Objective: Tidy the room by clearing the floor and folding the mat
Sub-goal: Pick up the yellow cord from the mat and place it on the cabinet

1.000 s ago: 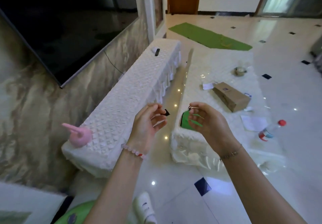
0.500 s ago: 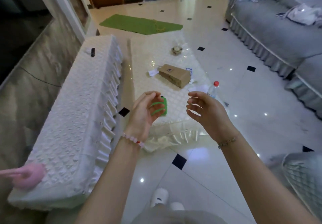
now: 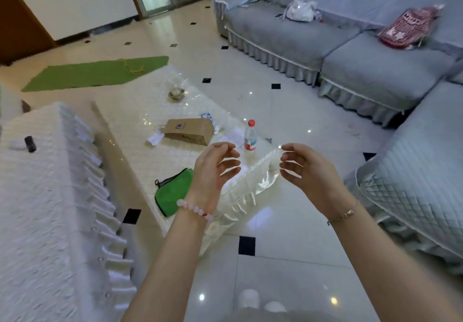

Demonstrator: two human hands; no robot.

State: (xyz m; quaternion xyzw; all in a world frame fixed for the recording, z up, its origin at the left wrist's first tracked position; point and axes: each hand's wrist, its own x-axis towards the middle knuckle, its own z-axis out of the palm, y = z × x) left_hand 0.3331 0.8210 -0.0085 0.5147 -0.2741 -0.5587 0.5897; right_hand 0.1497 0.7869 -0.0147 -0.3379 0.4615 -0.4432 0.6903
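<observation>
Left hand [image 3: 213,168] and right hand [image 3: 308,171] are held apart, fingers loosely curled, holding nothing. The flat green rectangular floor mat [image 3: 95,73] lies unfolded beyond the white-covered low table [image 3: 135,111]. Risk: the upright red-capped clear plastic bottle [image 3: 250,136] near the table edge may topple if brushed, and the mat may slide on the glossy tiles.
</observation>
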